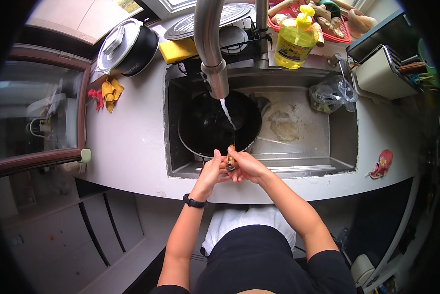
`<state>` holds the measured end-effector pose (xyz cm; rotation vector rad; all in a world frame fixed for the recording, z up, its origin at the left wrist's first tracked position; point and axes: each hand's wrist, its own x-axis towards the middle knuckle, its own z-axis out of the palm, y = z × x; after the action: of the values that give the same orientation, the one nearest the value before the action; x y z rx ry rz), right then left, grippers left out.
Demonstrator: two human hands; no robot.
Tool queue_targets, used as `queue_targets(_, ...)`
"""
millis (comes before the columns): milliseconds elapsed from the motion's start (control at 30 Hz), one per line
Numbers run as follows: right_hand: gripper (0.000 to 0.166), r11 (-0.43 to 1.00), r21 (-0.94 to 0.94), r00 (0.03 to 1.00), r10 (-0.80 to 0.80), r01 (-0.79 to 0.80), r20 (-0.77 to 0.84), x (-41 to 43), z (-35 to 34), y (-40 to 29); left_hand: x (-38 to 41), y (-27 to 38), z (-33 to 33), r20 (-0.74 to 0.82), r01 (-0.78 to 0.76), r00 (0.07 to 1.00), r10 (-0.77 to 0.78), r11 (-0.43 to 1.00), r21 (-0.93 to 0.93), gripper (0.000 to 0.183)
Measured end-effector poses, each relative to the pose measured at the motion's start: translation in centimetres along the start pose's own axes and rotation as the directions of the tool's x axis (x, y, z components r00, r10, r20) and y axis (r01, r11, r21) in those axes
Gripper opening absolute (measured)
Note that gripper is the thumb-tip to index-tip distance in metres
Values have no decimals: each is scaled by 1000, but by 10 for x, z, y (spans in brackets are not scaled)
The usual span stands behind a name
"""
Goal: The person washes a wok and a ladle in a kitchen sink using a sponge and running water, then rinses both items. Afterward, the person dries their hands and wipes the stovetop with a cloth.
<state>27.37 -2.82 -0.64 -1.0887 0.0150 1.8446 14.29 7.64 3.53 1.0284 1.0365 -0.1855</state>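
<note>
My right hand holds a short brown wooden handle with a dark end, its thumb on top, over the sink's near edge. Something thin and dark runs from the handle towards the water; what it is cannot be told. My left hand, with a black band on the wrist, is close against the handle's left side, thumb raised and fingers apart. Ahead, a black wok sits in the left part of the steel sink. Water runs from the faucet towards the wok's right side.
Behind the sink stand a yellow sponge, a soap bottle and a red basket of ginger-like roots. A lidded black pot and cloths are left. A plastic bag lies in the sink, a utensil holder beyond.
</note>
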Motion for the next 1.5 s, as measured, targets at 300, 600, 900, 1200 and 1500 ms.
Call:
queue_targets(300, 30, 691, -708, 845, -459, 144, -276, 1, -122, -52, 55, 1, -4, 67, 233, 969, -240, 777, -585, 27)
queue_targets(600, 25, -299, -910, 592, -802, -288, 76, 154, -229, -59, 82, 11, 2, 181, 300, 951, -250, 613, -731, 31)
queue_targets(900, 27, 486, -872, 438, -773, -56, -459, 103, -233, -65, 30, 32, 22, -12, 149, 987, -158, 952, -266, 29)
queue_targets(1200, 26, 929, -36, 847, -351, 368, -398, 45, -67, -46, 34, 17, 41, -60, 77, 994, -95, 962, -261, 23)
queue_targets(1500, 23, 936, 142, 884, -242, 321, -399, 62, -24, -24, 28, 3, 37, -84, 22, 996, -25, 999, -29, 20)
